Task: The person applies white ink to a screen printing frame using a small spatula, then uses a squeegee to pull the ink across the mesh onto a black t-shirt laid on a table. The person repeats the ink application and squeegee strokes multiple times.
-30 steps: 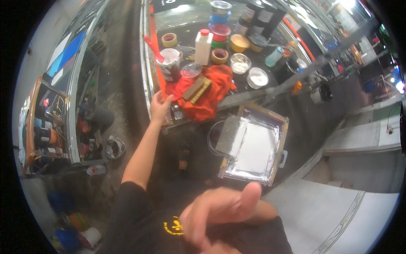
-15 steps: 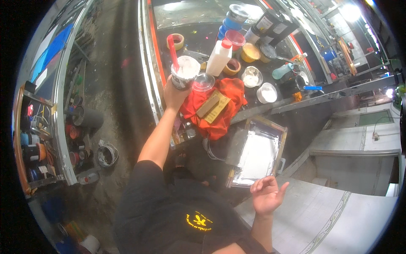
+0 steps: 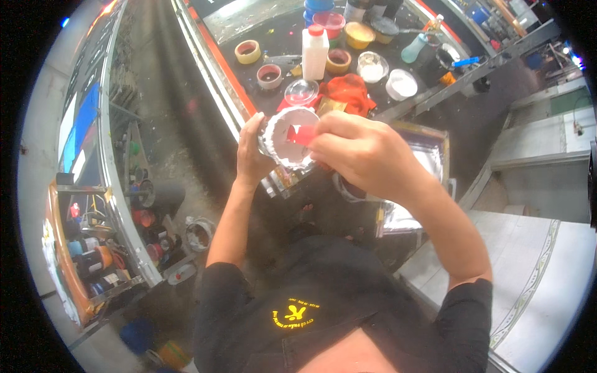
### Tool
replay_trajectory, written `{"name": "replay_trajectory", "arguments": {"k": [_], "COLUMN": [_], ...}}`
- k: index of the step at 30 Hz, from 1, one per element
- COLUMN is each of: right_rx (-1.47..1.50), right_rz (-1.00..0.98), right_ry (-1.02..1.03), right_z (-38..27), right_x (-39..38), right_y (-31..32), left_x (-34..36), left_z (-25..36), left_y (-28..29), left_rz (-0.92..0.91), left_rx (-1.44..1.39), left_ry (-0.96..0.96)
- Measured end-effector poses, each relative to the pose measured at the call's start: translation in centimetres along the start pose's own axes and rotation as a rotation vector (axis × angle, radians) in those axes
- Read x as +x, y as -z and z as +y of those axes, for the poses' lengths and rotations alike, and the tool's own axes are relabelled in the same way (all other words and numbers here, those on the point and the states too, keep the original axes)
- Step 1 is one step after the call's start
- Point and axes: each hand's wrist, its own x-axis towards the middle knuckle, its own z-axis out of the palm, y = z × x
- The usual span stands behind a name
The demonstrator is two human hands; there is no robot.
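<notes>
Beyond our black shirt [image 3: 373, 292] (yellow print on the chest), both hands are busy. Our left hand [image 3: 250, 152] curls round the left side of a paste-smeared tub [image 3: 270, 146], holding it in front of the near corner of the table [image 3: 283, 46]. Our right hand [image 3: 357, 149] is closed, thumb and fingers pinching a red spatula [image 3: 301, 135] at the tub's mouth; we can't tell whether its tip touches the pale paste [image 3: 287, 154]. Partly hidden behind our right forearm [image 3: 441, 217]: a wooden-edged frame [image 3: 445, 152], white inside. Just past the tub we see a clear lid [image 3: 302, 92], crumpled orange-red cloth [image 3: 348, 93] beside it. Next, a pink ring-shaped roll [image 3: 269, 77], a white bottle [image 3: 315, 56] with a red cap, a tan tape roll [image 3: 338, 61] near it, and a white tub [image 3: 402, 85] off right. Farther: cream tape roll [image 3: 247, 52], yellow tub [image 3: 360, 41], blue stacked containers [image 3: 318, 9].
</notes>
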Motion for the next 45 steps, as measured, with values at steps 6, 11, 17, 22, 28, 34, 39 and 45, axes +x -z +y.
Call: {"name": "replay_trajectory", "arguments": {"k": [6,11,17,22,28,34,39,45], "right_rx": [-0.682,-0.813,-0.863,-0.671,0.156,1.240,-0.039,-0.551], "right_rz": [-0.144,-0.231,-0.078,-0.019,-0.047,-0.059,0.365,0.233], "right_ry": [0.078,0.124,0.208,-0.062,-0.468,-0.919,-0.304,0.073], "right_z": [-3.0,-3.0,-1.7,0.7,1.2,-1.3,-2.9,-5.7], "right_x": [-5.3,-12.6,-26.1,-38.1,-47.1,-48.7,-49.0,-49.4], "right_y": [1.7,4.7,16.0,17.6,16.0,20.2,21.3,22.5], "left_x": [-1.6,-2.2,-1.7,-4.2,-3.0,-2.8,-3.4,-2.4], "left_z": [4.0,10.5,23.1,32.3,40.2,42.3,45.5,46.0], "left_y": [1.0,-1.4,-5.4,-10.1,-11.0,-11.3,-11.2,-10.5], "left_rz": [-0.012,-0.142,-0.405,-0.332,-0.198,-0.111,-0.142,-0.157], "left_rx": [0.061,0.065,0.058,0.150,0.400,0.539,0.373,0.301], "left_ry": [-0.082,-0.058,-0.122,-0.172,-0.467,-0.590,-0.563,-0.458]}}
